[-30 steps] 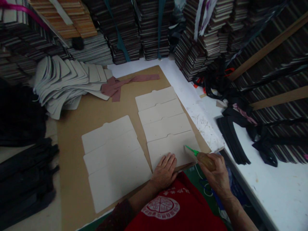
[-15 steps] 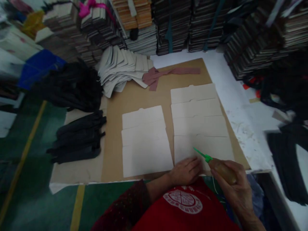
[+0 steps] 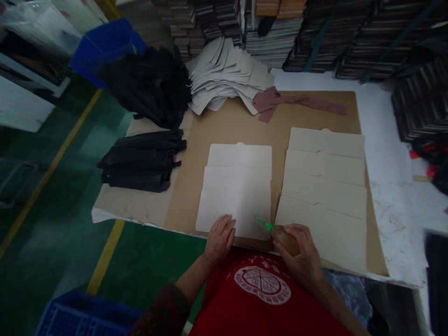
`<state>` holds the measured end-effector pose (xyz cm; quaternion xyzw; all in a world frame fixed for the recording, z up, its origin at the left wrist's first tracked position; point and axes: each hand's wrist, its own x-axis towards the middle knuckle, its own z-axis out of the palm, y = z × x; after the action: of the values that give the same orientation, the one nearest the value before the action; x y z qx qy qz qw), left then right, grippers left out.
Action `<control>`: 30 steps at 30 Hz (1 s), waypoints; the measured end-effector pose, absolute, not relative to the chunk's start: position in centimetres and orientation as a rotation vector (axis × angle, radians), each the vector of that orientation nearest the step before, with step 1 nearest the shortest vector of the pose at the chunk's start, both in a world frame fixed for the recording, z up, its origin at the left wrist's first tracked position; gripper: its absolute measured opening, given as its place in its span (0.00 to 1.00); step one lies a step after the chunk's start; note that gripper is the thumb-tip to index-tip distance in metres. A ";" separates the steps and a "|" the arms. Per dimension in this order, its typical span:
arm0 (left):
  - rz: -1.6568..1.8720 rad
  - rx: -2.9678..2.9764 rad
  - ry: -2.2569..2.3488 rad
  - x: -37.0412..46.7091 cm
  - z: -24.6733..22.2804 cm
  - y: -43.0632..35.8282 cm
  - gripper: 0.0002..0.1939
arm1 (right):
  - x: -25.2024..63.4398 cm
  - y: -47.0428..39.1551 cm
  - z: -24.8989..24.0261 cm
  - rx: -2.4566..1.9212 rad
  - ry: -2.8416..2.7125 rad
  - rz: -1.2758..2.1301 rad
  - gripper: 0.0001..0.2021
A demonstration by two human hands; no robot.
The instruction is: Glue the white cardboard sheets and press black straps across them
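Note:
My right hand point(image 3: 301, 245) is wrapped round a squeeze bottle of amber-brown contents with a thin green nozzle, which looks like a glue bottle point(image 3: 286, 240). Its nozzle points up and left over the lower right part of the left row of pale cardboard sheets point(image 3: 235, 205); whether the tip touches cannot be told. On that row's bottom edge lies my left hand point(image 3: 221, 238), fingers stretched out flat and holding nothing. A second row of overlapping cardboard sheets point(image 3: 324, 224), each with a small tab on top, lies to the right of the bottle.
Fanned grey-white cardboard pieces point(image 3: 224, 74) and a mauve cloth strip point(image 3: 269, 103) lie at the back of the brown board point(image 3: 224, 121). Folded black fabric pieces point(image 3: 143, 161) and a black heap point(image 3: 154, 86) are at left. Tall stacks point(image 3: 322, 42) line the rear. A blue crate point(image 3: 87, 312) stands on the floor.
My left hand has moved left from the right row to the left row's lower edge. My right hand has carried the glue bottle left as well. The view has swung left.

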<state>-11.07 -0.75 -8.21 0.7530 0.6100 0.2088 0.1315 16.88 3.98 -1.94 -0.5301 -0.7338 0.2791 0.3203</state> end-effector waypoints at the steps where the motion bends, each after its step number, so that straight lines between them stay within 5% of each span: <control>1: 0.620 2.188 1.774 -11.0 -8.6 -0.8 0.18 | 16.6 4.1 -2.0 -1.393 -1.948 0.724 0.17; 30: 0.704 2.207 1.768 -11.1 -9.0 -0.7 0.18 | 15.0 6.1 -1.7 -1.446 -2.147 0.590 0.13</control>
<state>-11.06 -0.69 -9.03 0.7525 0.6027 0.2401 0.1134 15.01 6.09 -1.69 -0.5286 -0.7849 0.2155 0.2409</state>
